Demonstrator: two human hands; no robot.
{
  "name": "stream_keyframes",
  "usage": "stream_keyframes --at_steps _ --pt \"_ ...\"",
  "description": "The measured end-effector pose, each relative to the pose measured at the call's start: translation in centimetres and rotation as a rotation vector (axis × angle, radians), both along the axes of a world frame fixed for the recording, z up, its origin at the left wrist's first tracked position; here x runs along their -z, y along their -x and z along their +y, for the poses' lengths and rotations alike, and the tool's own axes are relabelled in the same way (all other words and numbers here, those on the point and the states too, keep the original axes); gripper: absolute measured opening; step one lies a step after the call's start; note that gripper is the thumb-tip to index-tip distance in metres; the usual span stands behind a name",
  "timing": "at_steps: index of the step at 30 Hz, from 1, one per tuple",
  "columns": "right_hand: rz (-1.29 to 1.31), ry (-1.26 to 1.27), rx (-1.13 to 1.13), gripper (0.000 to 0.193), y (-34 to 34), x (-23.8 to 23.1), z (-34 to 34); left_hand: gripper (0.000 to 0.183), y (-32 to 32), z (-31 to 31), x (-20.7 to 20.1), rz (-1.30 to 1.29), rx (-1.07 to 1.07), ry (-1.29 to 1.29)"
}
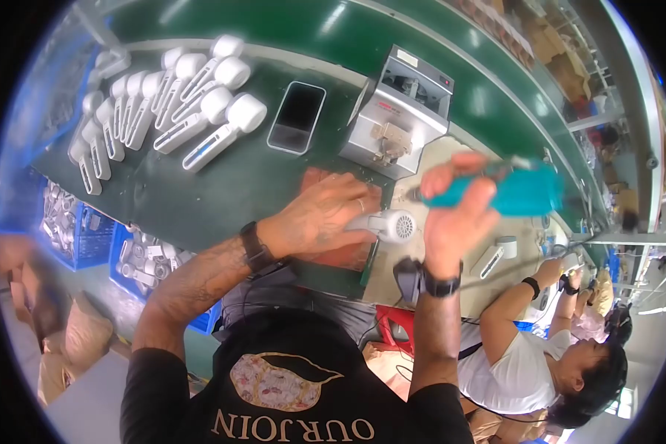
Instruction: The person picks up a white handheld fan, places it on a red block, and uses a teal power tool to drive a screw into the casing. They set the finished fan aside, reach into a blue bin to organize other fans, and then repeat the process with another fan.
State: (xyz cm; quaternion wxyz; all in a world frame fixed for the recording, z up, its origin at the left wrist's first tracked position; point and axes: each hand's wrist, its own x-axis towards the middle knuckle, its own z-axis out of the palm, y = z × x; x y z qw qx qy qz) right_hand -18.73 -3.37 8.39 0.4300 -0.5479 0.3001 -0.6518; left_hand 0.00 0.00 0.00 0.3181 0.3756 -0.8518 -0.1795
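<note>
My left hand (pixel 325 214) is closed on a white handheld device (pixel 396 226) with a round slotted grille at its right end; the fingers hide most of its handle. Beneath that hand lies a reddish-brown mat (pixel 333 257) on the green tabletop. To the right, my right hand (pixel 455 203) grips a teal power screwdriver (pixel 507 194), raised and blurred by motion. Its narrow tip points left, above and apart from the white device.
White handheld devices (pixel 244 113) lie in rows at the far left. A phone (pixel 297 117) and a grey metal machine (pixel 399 111) stand behind my hands. Blue crates (pixel 96 240) of white parts sit at the left. A co-worker (pixel 525 362) handles a white part at the right.
</note>
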Motion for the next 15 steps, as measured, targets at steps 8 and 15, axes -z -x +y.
stream_keyframes --at_steps 8,15 --pt "0.228 0.057 0.184 0.036 -4.5 1.4 -5.0 0.048 -1.1 -0.7 0.1 0.095 -0.017 -0.062" --pt "0.214 0.024 0.092 0.034 -4.6 1.6 -4.8 0.049 -0.9 -0.8 0.2 0.048 -0.050 -0.028"
